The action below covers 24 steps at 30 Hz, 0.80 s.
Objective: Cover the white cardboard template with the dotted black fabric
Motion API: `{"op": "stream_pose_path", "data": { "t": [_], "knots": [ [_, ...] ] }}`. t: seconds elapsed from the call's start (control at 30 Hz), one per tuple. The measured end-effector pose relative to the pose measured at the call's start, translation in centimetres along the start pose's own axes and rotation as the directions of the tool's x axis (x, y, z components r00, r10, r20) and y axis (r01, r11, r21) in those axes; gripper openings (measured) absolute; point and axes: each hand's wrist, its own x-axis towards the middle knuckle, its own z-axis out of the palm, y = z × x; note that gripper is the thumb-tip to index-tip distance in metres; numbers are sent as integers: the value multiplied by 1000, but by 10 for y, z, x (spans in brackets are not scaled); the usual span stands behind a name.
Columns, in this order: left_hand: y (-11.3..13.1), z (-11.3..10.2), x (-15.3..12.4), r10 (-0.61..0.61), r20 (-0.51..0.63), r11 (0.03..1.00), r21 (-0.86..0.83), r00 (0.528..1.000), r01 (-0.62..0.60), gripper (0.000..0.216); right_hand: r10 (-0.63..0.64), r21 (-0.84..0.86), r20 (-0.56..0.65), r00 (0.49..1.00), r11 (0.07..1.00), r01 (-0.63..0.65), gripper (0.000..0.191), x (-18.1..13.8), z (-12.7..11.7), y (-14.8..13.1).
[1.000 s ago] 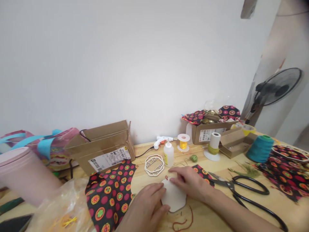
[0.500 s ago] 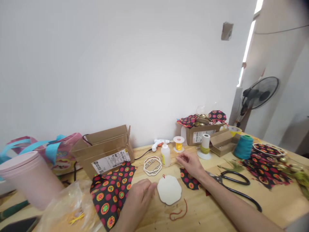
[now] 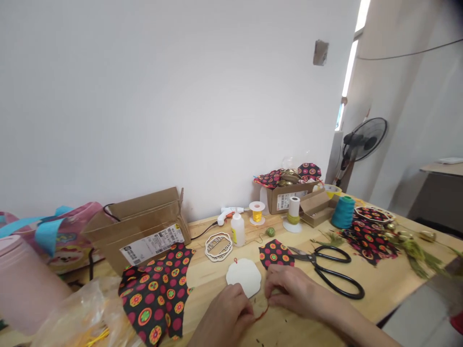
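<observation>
Between my two hands runs a short red cord, low over the table. My left hand is closed on one end of it, and my right hand pinches the other end. Just beyond my fingers lies a white scalloped disc with a small red loop at its top edge; my left hand covers part of its lower rim. A patterned fabric piece lies past my right hand, with black-handled scissors beside it, their blades touching or overlapping its edge.
Behind stand a glue bottle, a glue gun, a yellow thread spool and a lattice wooden frame. Larger patterned fabric and a cardboard box are at left. A teal thread cone stands at right.
My right hand has come back from near the glue bottle to the red cord, uncovering a small green ball. My left hand has moved right onto the cord. The view has shifted right.
</observation>
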Motion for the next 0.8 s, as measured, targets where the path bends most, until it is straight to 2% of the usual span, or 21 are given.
{"op": "stream_pose_path", "data": {
  "t": [0.1,0.17,0.23,0.33,0.47,0.53,0.63,0.7,0.8],
  "knots": [
    [-1,-4,-1,-50,-28,999,1,998,50,10,-20,-6,12,1000,1000,20,8,1,0,-1],
    [-5,-7,-2,-61,-105,998,-24,993,59,13,-32,3,4,999,999,32,9,1,-2,-4],
    [-10,-11,-4,-67,-211,996,-66,975,55,21,-11,55,-51,999,998,14,10,-1,-3,-7],
    [-13,-17,-6,-54,-322,989,-149,945,6,24,102,186,-171,980,980,-69,9,-2,-2,-12],
    [-4,-20,1,0,-266,948,-306,964,-84,25,171,351,-212,962,932,-88,8,11,-3,-18],
    [0,-21,8,-74,-216,891,-453,974,-33,18,166,446,-212,963,893,-56,7,23,-3,-19],
    [0,-24,20,-229,-145,708,-703,963,62,14,166,533,-208,964,845,-30,8,41,-3,-14],
    [-4,-26,26,-291,-128,613,-786,948,82,15,159,569,-195,968,822,-20,9,52,-2,-10],
    [-13,-27,30,-342,-128,549,-831,931,88,21,138,624,-158,978,781,-10,10,64,0,-5]
  ]
}}
